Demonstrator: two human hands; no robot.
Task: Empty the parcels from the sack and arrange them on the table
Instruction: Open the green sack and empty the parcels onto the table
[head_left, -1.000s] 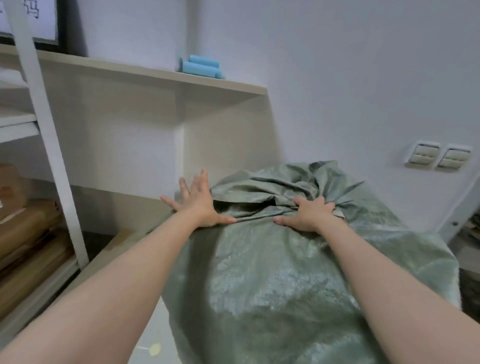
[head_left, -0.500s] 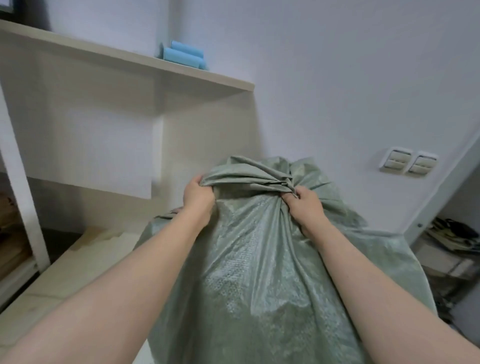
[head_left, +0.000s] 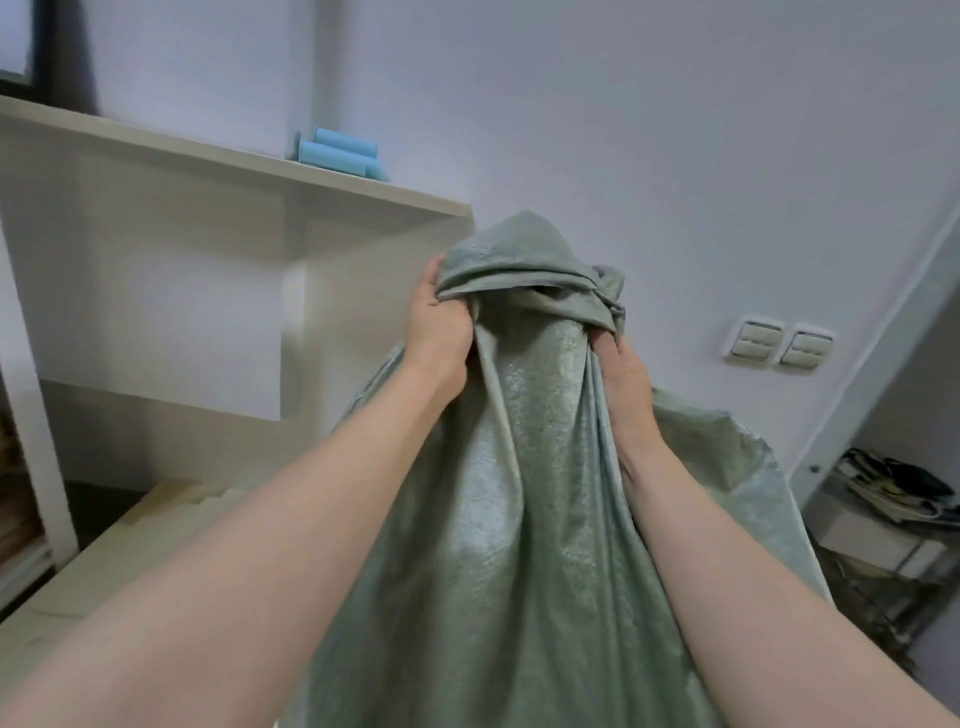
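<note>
Now gripping the sack (head_left: 519, 519) by its bunched top, with both bare arms stretched forward. Left hand (head_left: 439, 332) clenched on a thick fold at the left of the gather, curled into the cloth and partly hidden by it. Right hand (head_left: 626, 379) a little lower, at the right of the gather, fingers (head_left: 603, 345) hooked up under the overhanging fabric and pinching it. Grey-green, woven, faintly shiny; drawn up into a peak between the hands, falling in long creases and spreading wide below. Filling the middle of the view, base out of sight, with the pale table (head_left: 130, 561) just beside it at lower left. Contents hidden by the cloth. Behind at left, a white shelf (head_left: 234, 161) bearing blue rolls (head_left: 337, 153). On the wall at right, two switches (head_left: 779, 343) side by side. Farther right, a low rack (head_left: 857, 530) of dark clutter, too blurred to make out.
</note>
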